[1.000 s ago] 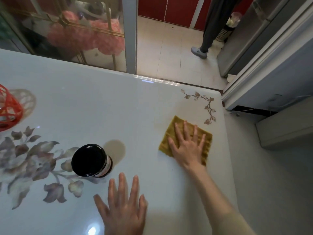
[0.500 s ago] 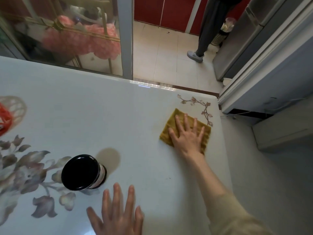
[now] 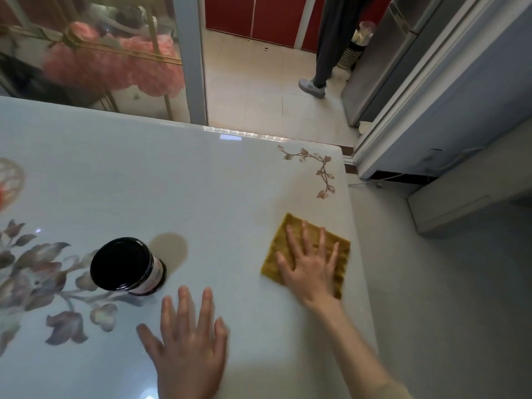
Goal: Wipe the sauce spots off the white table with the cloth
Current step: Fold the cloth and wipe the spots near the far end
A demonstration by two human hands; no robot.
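A mustard-yellow cloth (image 3: pixel 276 256) lies flat on the glossy white table (image 3: pixel 201 191), close to its right edge. My right hand (image 3: pixel 312 263) presses down on the cloth with straight, spread fingers. My left hand (image 3: pixel 188 347) rests flat on the table near the front, fingers spread, holding nothing. A faint smear shows on the table just beyond the cloth, below the printed vine. No distinct sauce spots are visible.
A jar with a black lid (image 3: pixel 123 264) stands left of my left hand, on a printed flower pattern. The table's right edge (image 3: pixel 355 240) drops to grey floor. A person's leg and shoe (image 3: pixel 312 87) stand on the tiled floor beyond.
My right hand has slid the cloth back toward me along the right edge, away from the printed vine. My left hand stays flat on the table.
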